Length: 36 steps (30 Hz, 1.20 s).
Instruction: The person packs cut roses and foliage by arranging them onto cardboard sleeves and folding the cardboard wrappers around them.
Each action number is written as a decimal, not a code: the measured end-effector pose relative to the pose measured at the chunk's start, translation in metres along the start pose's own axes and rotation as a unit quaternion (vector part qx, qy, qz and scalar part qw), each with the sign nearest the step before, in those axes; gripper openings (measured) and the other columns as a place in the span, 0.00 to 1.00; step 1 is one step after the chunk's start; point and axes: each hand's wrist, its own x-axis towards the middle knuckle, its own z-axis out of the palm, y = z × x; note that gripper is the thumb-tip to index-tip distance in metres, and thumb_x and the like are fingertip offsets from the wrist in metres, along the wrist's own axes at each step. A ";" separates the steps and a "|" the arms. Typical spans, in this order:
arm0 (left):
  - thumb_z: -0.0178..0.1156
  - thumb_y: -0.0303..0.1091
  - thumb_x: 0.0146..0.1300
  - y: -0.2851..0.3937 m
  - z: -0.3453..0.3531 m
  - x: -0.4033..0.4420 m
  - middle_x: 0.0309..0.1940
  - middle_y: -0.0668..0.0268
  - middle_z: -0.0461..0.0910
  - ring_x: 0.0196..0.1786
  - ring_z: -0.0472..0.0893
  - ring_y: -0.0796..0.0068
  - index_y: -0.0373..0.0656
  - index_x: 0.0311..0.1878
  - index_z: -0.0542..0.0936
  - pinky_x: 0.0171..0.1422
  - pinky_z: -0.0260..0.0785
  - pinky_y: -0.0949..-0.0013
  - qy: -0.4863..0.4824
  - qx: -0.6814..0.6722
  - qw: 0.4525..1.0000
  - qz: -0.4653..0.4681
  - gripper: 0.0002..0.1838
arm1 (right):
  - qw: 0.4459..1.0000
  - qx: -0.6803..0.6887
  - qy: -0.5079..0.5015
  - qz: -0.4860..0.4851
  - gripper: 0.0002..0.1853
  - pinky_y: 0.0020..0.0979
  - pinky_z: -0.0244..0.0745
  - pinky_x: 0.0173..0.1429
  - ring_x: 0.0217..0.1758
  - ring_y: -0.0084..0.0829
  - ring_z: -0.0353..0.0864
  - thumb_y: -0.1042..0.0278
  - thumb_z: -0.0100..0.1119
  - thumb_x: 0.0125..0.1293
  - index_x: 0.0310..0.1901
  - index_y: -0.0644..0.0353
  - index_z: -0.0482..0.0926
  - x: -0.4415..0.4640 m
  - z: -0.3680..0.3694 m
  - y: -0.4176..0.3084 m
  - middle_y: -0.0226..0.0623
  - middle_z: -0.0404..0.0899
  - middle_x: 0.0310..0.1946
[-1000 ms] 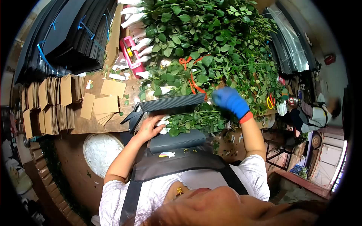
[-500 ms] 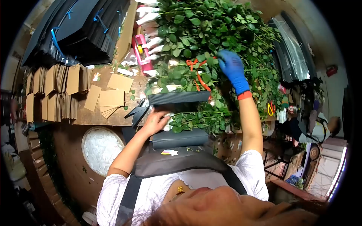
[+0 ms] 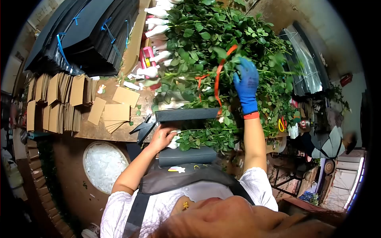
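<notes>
My bare left hand (image 3: 162, 137) is curled at the white-sleeved flower heads (image 3: 174, 142) of a small bunch of leafy rose stems (image 3: 206, 137). That bunch lies between two dark ridged pads (image 3: 186, 115), one on its far side and one by my apron. My right hand (image 3: 247, 83), in a blue glove with a red cuff, is over the big rose pile (image 3: 222, 27). Its fingers are bent around a leafy rose stem, partly hidden by leaves and blurred. An orange-red ribbon (image 3: 217, 81) hangs over the stems just left of the glove.
Black sheets (image 3: 95, 35) tied with blue string stand at the back left. Cardboard pieces (image 3: 59, 95), black scissors (image 3: 142, 129) and a pink tape dispenser (image 3: 147, 55) are on the table. A round tub of white material (image 3: 105, 166) stands below. Another person (image 3: 331, 142) is at the right.
My gloved right hand has shifted slightly down, and the leaves and stem by it are blurred with motion. The ribbon stretches higher. My left hand stays at the flower heads.
</notes>
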 end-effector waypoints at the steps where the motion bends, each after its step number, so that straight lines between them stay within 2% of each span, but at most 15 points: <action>1: 0.65 0.41 0.67 -0.002 0.003 -0.001 0.41 0.57 0.88 0.48 0.83 0.53 0.44 0.48 0.88 0.71 0.64 0.53 -0.005 -0.017 1.000 -0.013 0.13 | 1.000 0.001 0.003 0.008 0.17 0.46 0.74 0.63 0.57 0.50 0.78 0.71 0.69 0.52 0.45 0.57 0.80 0.003 -0.004 0.002 0.43 0.81 0.54; 3: 0.67 0.40 0.66 -0.003 0.003 0.001 0.42 0.56 0.87 0.56 0.80 0.51 0.43 0.48 0.88 0.64 0.70 0.54 -0.063 -0.029 0.994 -0.087 0.13 | 0.983 0.002 -0.183 0.021 0.19 0.46 0.75 0.62 0.54 0.50 0.79 0.71 0.69 0.52 0.47 0.57 0.80 -0.004 0.001 0.020 0.42 0.82 0.51; 7: 0.68 0.38 0.64 -0.015 0.005 0.002 0.49 0.53 0.85 0.56 0.80 0.48 0.42 0.51 0.86 0.63 0.72 0.53 -0.017 -0.012 1.000 0.008 0.15 | 0.998 -0.049 0.050 -0.002 0.21 0.45 0.76 0.61 0.53 0.47 0.82 0.71 0.72 0.51 0.49 0.59 0.82 -0.018 -0.049 0.030 0.43 0.84 0.48; 9: 0.68 0.36 0.63 0.000 -0.001 0.001 0.49 0.51 0.84 0.55 0.80 0.46 0.42 0.55 0.84 0.60 0.75 0.53 0.014 -0.041 0.999 0.030 0.18 | 0.997 0.031 0.064 0.036 0.20 0.44 0.77 0.61 0.54 0.47 0.83 0.73 0.71 0.52 0.50 0.60 0.82 -0.036 -0.087 0.015 0.45 0.84 0.49; 10: 0.69 0.35 0.62 -0.004 0.002 -0.001 0.48 0.49 0.83 0.53 0.81 0.45 0.43 0.57 0.82 0.57 0.77 0.53 0.007 -0.080 0.997 -0.023 0.20 | 0.995 0.057 0.062 0.044 0.21 0.44 0.78 0.60 0.53 0.48 0.83 0.74 0.71 0.53 0.51 0.60 0.83 -0.048 -0.101 0.005 0.44 0.84 0.50; 11: 0.70 0.36 0.61 -0.004 0.001 -0.002 0.47 0.48 0.83 0.52 0.82 0.46 0.41 0.58 0.82 0.58 0.76 0.53 0.064 0.006 0.995 0.082 0.22 | 0.994 0.081 0.060 0.053 0.21 0.44 0.78 0.60 0.53 0.48 0.84 0.75 0.71 0.54 0.52 0.59 0.83 -0.060 -0.115 -0.005 0.44 0.84 0.50; 14: 0.69 0.37 0.61 -0.012 0.000 0.003 0.51 0.46 0.83 0.56 0.81 0.45 0.37 0.61 0.79 0.61 0.74 0.53 -0.035 0.066 0.997 0.036 0.26 | 0.978 0.179 -0.039 0.096 0.17 0.44 0.78 0.59 0.52 0.49 0.83 0.78 0.68 0.55 0.49 0.58 0.85 -0.098 -0.141 -0.026 0.42 0.85 0.48; 16: 0.69 0.37 0.60 -0.016 0.004 0.006 0.53 0.45 0.82 0.59 0.80 0.43 0.34 0.63 0.76 0.63 0.73 0.53 0.008 -0.024 0.999 0.047 0.30 | 0.988 0.117 -0.105 -0.002 0.15 0.45 0.77 0.60 0.54 0.49 0.83 0.78 0.68 0.55 0.47 0.56 0.87 -0.112 -0.146 -0.038 0.43 0.85 0.48; 22: 0.68 0.30 0.58 -0.016 0.007 0.004 0.58 0.49 0.79 0.60 0.80 0.46 0.40 0.62 0.75 0.63 0.74 0.57 0.068 -0.061 0.994 0.054 0.27 | 0.912 -0.033 -0.400 0.084 0.13 0.47 0.78 0.53 0.48 0.49 0.82 0.67 0.71 0.56 0.44 0.52 0.83 -0.176 -0.072 -0.034 0.43 0.83 0.39; 23: 0.69 0.29 0.57 -0.017 0.007 0.002 0.57 0.50 0.80 0.60 0.80 0.47 0.41 0.63 0.74 0.62 0.74 0.57 0.065 -0.067 0.994 0.055 0.29 | 0.909 -0.040 -0.404 0.092 0.12 0.47 0.78 0.51 0.46 0.48 0.82 0.66 0.72 0.56 0.42 0.53 0.82 -0.177 -0.065 -0.032 0.43 0.82 0.38; 24: 0.71 0.29 0.56 -0.018 0.007 0.002 0.55 0.52 0.82 0.59 0.81 0.49 0.42 0.64 0.72 0.62 0.74 0.58 0.089 -0.003 0.985 0.148 0.32 | 0.906 -0.046 -0.408 0.103 0.11 0.47 0.78 0.49 0.44 0.48 0.82 0.65 0.72 0.56 0.40 0.53 0.81 -0.180 -0.059 -0.030 0.42 0.82 0.36; 25: 0.73 0.31 0.57 -0.016 0.011 -0.001 0.55 0.54 0.82 0.59 0.81 0.50 0.44 0.65 0.70 0.62 0.74 0.58 0.107 -0.051 0.990 0.082 0.33 | 0.903 -0.054 -0.411 0.114 0.11 0.47 0.78 0.47 0.42 0.48 0.82 0.65 0.72 0.56 0.38 0.54 0.80 -0.182 -0.055 -0.028 0.42 0.81 0.35; 27: 0.75 0.27 0.57 -0.021 0.012 0.002 0.63 0.57 0.77 0.57 0.84 0.62 0.41 0.65 0.71 0.61 0.77 0.63 0.086 -0.095 0.987 0.095 0.33 | 0.908 -0.056 -0.397 0.117 0.10 0.46 0.78 0.47 0.41 0.47 0.83 0.64 0.72 0.57 0.36 0.54 0.80 -0.188 -0.051 -0.024 0.42 0.82 0.36; 30: 0.74 0.32 0.55 -0.019 0.013 0.003 0.58 0.53 0.80 0.59 0.81 0.51 0.45 0.66 0.72 0.64 0.73 0.57 0.080 -0.125 0.986 0.075 0.34 | 0.908 -0.062 -0.401 0.104 0.10 0.45 0.78 0.48 0.43 0.47 0.83 0.64 0.72 0.57 0.35 0.55 0.81 -0.201 -0.044 -0.013 0.42 0.83 0.37; 36: 0.75 0.34 0.55 -0.011 0.003 -0.001 0.54 0.52 0.78 0.58 0.79 0.47 0.44 0.58 0.80 0.61 0.74 0.56 0.092 0.001 0.992 0.083 0.26 | 0.910 -0.072 -0.391 0.121 0.10 0.46 0.78 0.48 0.43 0.48 0.83 0.62 0.72 0.57 0.35 0.55 0.83 -0.181 -0.053 -0.027 0.42 0.83 0.38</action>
